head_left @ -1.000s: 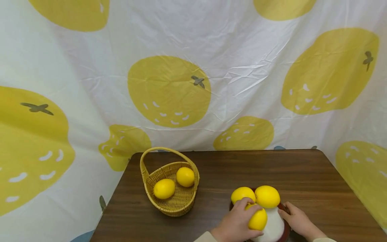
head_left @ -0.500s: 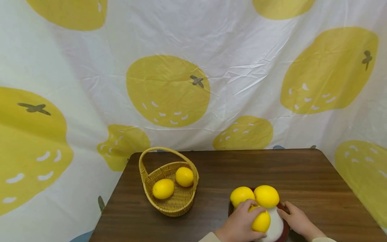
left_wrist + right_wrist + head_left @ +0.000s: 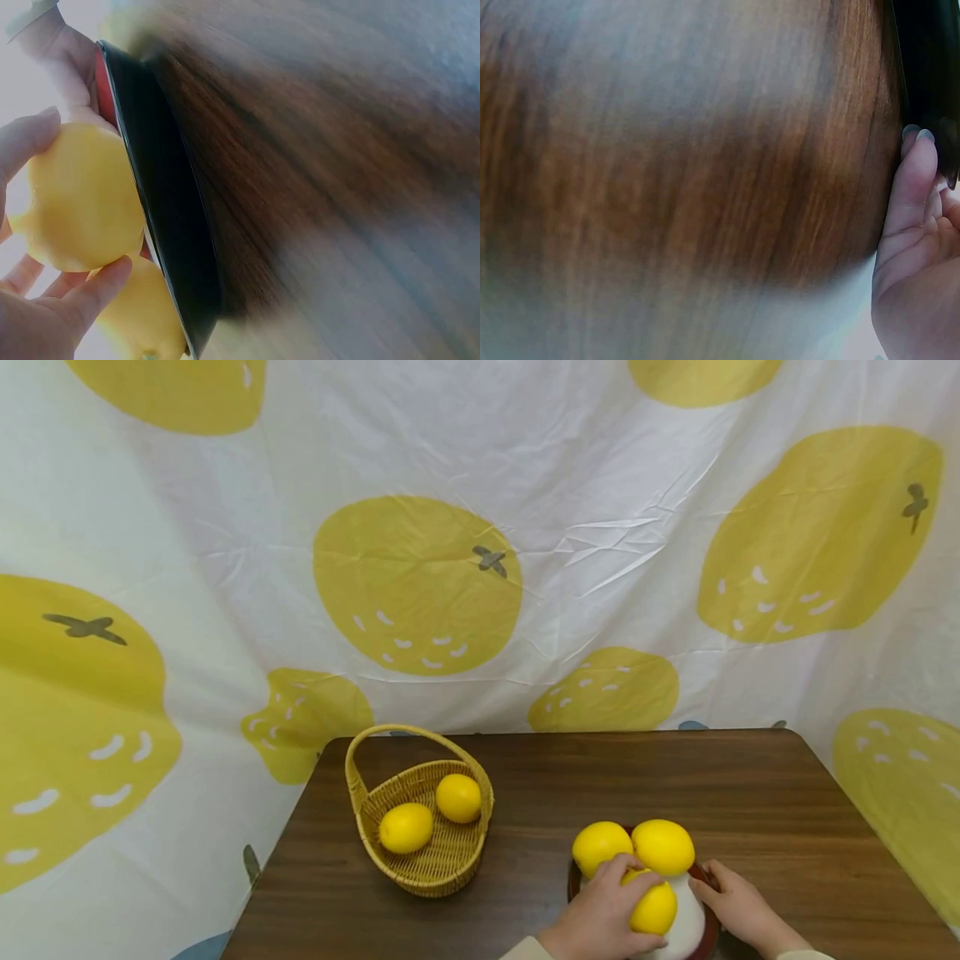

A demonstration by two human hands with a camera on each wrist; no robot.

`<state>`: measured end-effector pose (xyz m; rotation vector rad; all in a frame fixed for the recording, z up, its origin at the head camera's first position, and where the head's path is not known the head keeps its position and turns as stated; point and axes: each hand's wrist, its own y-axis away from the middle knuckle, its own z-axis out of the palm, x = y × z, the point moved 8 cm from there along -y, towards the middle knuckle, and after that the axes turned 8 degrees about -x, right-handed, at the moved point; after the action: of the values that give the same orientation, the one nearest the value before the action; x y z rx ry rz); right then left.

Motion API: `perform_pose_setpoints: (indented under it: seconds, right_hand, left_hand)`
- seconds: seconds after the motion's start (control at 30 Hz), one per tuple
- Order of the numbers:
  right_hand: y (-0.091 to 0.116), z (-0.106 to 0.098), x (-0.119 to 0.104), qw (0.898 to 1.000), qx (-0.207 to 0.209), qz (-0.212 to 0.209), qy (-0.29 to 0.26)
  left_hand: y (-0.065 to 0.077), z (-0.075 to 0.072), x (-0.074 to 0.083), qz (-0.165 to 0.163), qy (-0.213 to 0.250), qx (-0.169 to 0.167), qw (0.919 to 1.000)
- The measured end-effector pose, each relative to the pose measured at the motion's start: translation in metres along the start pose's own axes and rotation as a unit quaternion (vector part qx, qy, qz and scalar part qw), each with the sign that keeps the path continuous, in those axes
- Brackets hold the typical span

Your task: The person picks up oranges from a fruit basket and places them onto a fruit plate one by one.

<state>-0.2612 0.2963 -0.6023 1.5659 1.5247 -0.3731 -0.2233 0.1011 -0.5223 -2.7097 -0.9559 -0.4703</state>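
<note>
My left hand (image 3: pixel 600 910) grips a lemon (image 3: pixel 655 908) with thumb and fingers spread round it, low over a round dish. The dish (image 3: pixel 709 935) has a dark red rim, a white middle and, in the left wrist view, a black outer side (image 3: pixel 169 202). Two more lemons, one at the left (image 3: pixel 602 846) and one at the right (image 3: pixel 663 847), sit at its far side. My right hand (image 3: pixel 738 906) holds the dish's right rim, its thumb on top; in the right wrist view, fingertips (image 3: pixel 922 150) touch the dark outside. Whether the held lemon touches the white middle is hidden.
A wicker basket (image 3: pixel 435 887) with a tall handle stands on the left of the dark wooden table (image 3: pixel 540 777). In it lie two lemons, one nearer (image 3: pixel 406 828) and one farther (image 3: pixel 458 798). A lemon-print cloth (image 3: pixel 585 468) hangs behind the table.
My left hand has shifted a little to the right with its lemon. The right hand, the dish, the two far lemons and the basket stay in place.
</note>
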Motion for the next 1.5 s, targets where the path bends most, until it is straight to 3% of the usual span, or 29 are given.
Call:
perform_pose_setpoints:
  seconds: [0.37,0.9,1.27,1.5]
  right_hand:
    - [0.000,0.001,-0.001,1.000,0.007,-0.004,-0.001]
    - [0.002,-0.002,-0.005,1.000,0.016,-0.014,0.010]
    - [0.003,-0.002,-0.006,0.999,0.032,-0.025,0.031]
    - [0.006,0.000,-0.005,0.999,0.031,-0.028,-0.002]
  left_hand:
    - [-0.007,0.004,0.005,-0.014,0.013,-0.011,0.9998]
    - [-0.019,0.006,0.014,0.006,0.002,-0.011,0.9999]
    - [-0.027,0.013,0.014,-0.020,0.019,-0.037,0.9989]
    - [-0.031,0.016,0.016,-0.030,-0.015,-0.048,0.9983]
